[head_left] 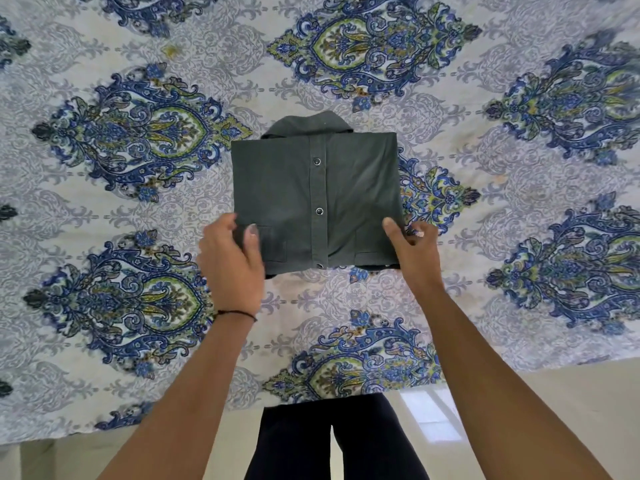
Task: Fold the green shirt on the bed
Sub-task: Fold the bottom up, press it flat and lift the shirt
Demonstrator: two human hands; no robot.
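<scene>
Patterned bedspread [104,98] bears folded green shirt [315,199] (both hands seemingly gripping).

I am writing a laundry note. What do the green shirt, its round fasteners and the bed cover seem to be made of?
Green shirt: likely woven cotton, matte, with soft creases.
Fasteners: probably metal snaps, since they glint.
Bed cover: thin printed fabric, maybe cotton, with a flat, dull surface.

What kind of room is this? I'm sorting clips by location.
Probably a bedroom: a patterned bedsheet covers a bed, both hands grip a folded green shirt, and a pale tiled floor lies beside it.
</scene>
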